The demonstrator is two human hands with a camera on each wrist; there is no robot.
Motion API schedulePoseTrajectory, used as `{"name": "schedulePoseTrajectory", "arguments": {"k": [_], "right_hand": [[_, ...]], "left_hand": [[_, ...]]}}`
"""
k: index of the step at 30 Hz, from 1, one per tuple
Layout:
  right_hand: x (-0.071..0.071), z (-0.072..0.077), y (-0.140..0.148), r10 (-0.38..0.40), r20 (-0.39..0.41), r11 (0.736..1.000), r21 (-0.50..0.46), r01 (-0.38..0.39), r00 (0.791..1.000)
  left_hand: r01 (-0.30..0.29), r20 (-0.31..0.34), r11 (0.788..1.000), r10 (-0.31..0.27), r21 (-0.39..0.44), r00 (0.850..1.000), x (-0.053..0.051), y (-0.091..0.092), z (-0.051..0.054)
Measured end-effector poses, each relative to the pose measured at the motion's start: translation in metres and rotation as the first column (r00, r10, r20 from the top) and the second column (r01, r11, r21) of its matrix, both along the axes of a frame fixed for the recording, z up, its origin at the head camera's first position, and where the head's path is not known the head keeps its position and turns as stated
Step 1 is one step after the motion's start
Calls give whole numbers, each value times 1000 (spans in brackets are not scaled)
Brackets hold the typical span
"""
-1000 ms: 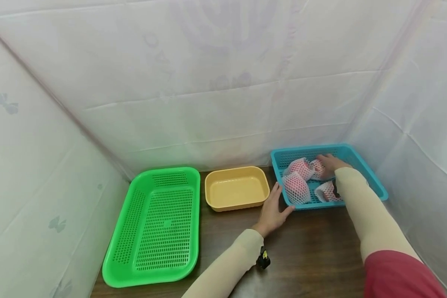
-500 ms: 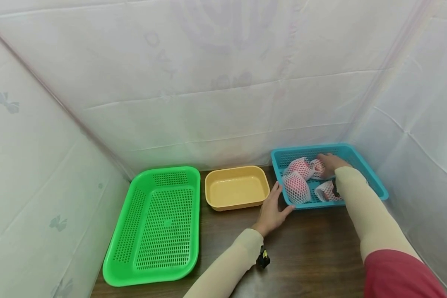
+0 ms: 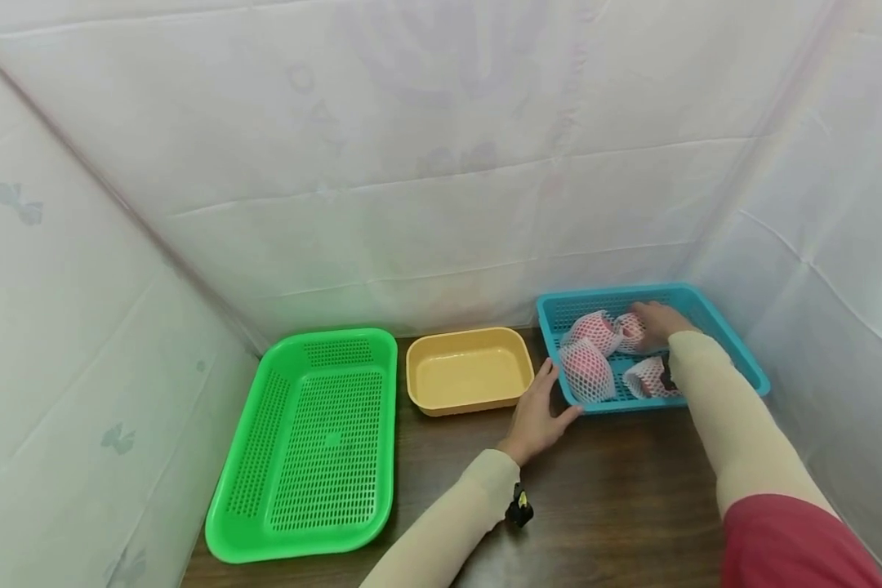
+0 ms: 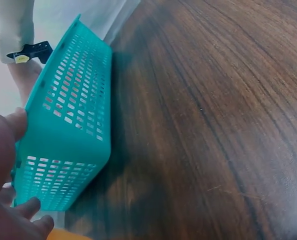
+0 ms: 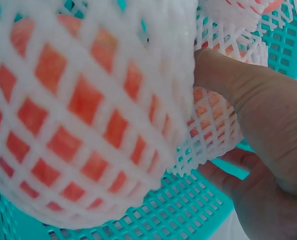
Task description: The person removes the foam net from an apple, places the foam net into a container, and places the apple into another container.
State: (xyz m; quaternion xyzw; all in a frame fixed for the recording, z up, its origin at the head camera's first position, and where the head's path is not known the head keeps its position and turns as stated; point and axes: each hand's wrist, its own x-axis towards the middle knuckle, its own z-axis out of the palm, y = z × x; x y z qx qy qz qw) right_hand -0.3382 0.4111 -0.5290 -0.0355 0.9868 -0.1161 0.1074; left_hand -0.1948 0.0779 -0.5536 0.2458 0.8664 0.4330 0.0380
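Note:
A blue perforated basket (image 3: 632,406) at the right holds several red-orange fruits in white foam nets. Inside it, my right hand (image 3: 657,323) grips one netted fruit (image 3: 629,331) near the back middle. The right wrist view has the thumb on one side of this netted fruit (image 5: 213,115) and fingertips at its lower end. A larger netted fruit (image 5: 78,125) fills the near left there. My left hand (image 3: 536,420) rests at the basket's front-left corner, fingers spread. In the left wrist view its thumb (image 4: 17,122) touches the rim of the tilted-looking basket (image 4: 96,132).
A yellow rectangular tub (image 3: 470,380) stands just left of the blue basket. Further left is a large green perforated basket (image 3: 385,457). All sit on a dark wooden table (image 3: 603,506), with white sheeting (image 3: 426,204) hung behind and at both sides.
The right hand stays around the same netted fruit and has shifted very slightly right. The left hand, the baskets and the tub stay put.

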Motion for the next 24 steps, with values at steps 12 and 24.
{"name": "schedulePoseTrajectory", "arguments": {"k": [12, 24], "right_hand": [[11, 30, 14, 31, -37, 999, -30, -32, 999], [28, 62, 13, 17, -117, 994, -104, -29, 993]], "left_hand": [[106, -15, 994, -107, -30, 994, -5, -17, 6], [90, -15, 994, -89, 56, 996, 3, -25, 11]]}}
